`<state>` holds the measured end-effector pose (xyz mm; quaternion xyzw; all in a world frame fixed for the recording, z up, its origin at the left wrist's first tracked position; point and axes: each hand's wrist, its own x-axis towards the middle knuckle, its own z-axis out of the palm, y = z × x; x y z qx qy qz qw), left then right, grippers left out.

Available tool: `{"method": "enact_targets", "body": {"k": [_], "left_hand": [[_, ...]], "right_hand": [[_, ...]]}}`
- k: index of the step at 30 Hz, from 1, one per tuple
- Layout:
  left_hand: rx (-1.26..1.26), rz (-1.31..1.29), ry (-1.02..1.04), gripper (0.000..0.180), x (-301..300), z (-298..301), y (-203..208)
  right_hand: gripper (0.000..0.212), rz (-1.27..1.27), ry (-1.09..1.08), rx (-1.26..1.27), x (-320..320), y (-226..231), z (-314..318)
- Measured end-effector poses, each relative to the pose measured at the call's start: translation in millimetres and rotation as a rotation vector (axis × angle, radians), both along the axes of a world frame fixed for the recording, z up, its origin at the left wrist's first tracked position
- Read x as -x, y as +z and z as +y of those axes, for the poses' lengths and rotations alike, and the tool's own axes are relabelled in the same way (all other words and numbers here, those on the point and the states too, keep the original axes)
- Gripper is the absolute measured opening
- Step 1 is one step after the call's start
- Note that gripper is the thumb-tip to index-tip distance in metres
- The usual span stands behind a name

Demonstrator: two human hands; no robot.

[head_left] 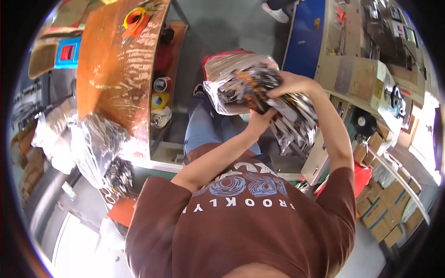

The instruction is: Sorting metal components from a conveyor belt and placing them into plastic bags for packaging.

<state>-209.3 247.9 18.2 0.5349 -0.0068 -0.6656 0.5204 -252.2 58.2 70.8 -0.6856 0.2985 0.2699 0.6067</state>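
Observation:
Both hands are closed around a thick bundle of thin, shiny silver-and-dark strips (294, 123) with orange bits among them; their exact kind I cannot make out. My right hand (296, 84) grips the bundle from above and the right. From below, my left hand (261, 123) holds it near the middle, its fingers partly hidden. The strips fan out toward the lower right. Just beyond the hands is a clear plastic bag (218, 72), spread over a red container or seat (211, 59). Part of the bundle overlaps the bag, and I cannot tell whether it rests on it.
To the left stands a worn wooden table (111, 69) with tape rolls (135, 21) on top and more rolls (160, 100) on a shelf below. Plastic bags (95, 139) hang near its front corner. Machinery and a beige box (347, 76) line the right. A person's shoe (276, 13) shows far ahead.

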Motion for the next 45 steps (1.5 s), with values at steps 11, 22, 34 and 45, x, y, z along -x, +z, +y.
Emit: {"method": "enact_targets", "body": {"k": [11, 22, 34, 45], "left_hand": [[-0.207, 0.512, 0.798, 0.027, -4.4, 17.9, -74.2], [-0.116, 0.735, 0.297, 0.016, -50.8, 33.8, -28.5], [-0.408, 0.008, 0.594, 0.083, -109.9, 65.9, -114.3], [-0.193, 0.055, 0.608, 0.069, -95.8, 31.4, -96.0]], "right_hand": [[0.081, -0.074, 0.729, 0.183, -120.9, -87.8, 66.8], [0.094, -0.159, 0.627, 0.463, -93.1, -122.1, 70.7], [0.085, -0.22, 0.388, 0.843, -75.2, -109.1, 97.2], [0.086, -0.319, 0.263, 1.134, -38.8, -27.7, 80.2]]}}
